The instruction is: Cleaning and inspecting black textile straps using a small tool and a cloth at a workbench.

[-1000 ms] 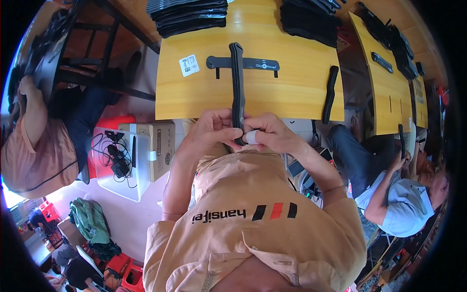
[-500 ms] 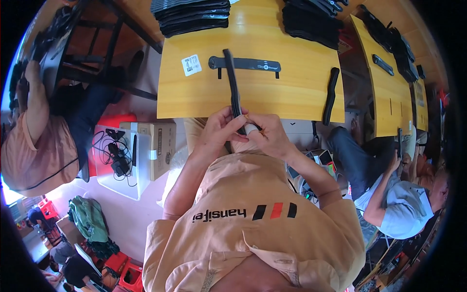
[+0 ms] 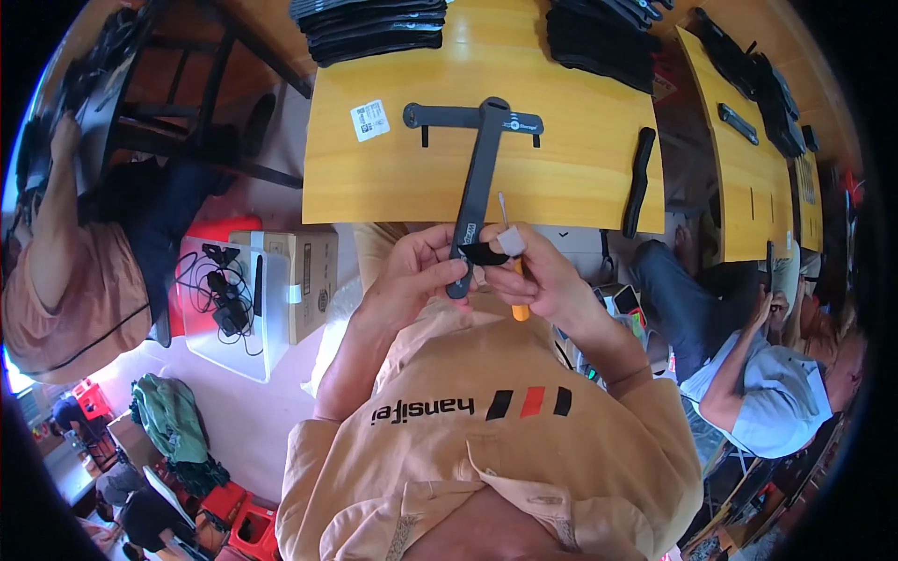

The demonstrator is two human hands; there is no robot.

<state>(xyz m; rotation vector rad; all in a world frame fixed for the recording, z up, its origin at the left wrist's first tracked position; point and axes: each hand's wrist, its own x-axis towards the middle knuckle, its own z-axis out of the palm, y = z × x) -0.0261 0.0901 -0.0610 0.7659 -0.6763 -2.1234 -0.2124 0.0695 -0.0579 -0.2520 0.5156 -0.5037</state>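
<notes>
— Black bar, long and flat with a rounded top end, sits tilted between both hands just above the near edge of the yellow table. How is it held?

— Its lower end is pinched in the left hand, fingers curled shut around it. The right hand is closed too, gripping an orange-handled tool and pressing a small white pad and a dark tab against the bar.

— What makes for good work here?

— I'd judge a steady left grip matters most: the bar is long, so its free end swings easily. Bracing it against the table edge would help, and the right fingertips should keep the tab square before pressing.

— And the materials?

— The bar looks like matte moulded plastic, stiff and smooth. A second flat bar of the same dull grey-black lies crosswise on the table, touching the tip of the held one. A narrower black strip lies to the right, apart. The tabletop is glossy yellow laminate. Stacks of black parts sit at the far edge; a white label lies near the crosswise bar.
</notes>
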